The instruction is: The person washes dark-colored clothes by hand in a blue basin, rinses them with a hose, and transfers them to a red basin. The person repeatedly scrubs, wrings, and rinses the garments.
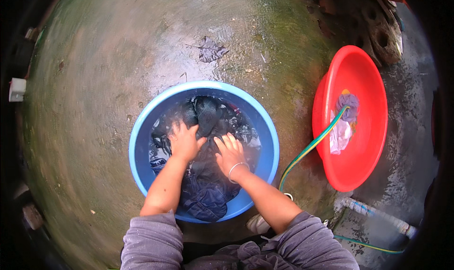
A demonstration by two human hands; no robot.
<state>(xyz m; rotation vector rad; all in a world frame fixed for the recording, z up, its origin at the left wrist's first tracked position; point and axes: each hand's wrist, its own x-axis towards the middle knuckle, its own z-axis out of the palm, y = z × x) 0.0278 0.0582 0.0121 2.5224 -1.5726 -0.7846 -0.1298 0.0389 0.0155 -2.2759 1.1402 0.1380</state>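
A round blue basin [136,173] stands on the ground in front of me, holding cloudy water and a heap of dark wet clothes [207,115]. Both my hands are inside it. My left hand [184,141] lies on the dark cloth left of the middle, thumb stretched out and fingertips partly under water. To its right, my right hand [230,154], with a thin bracelet at the wrist, rests palm down on the cloth, fingers slightly apart. A bunched navy garment [205,201] rises above the water at the basin's near side.
At the right, a tilted red basin [366,147] holds a pink-white cloth [339,135] and a greyish-purple cloth [347,102]. A green-and-yellow hose [302,154] runs into it. Beyond the blue basin lies a dark leaf [210,50]. A white pipe [378,217] lies at lower right.
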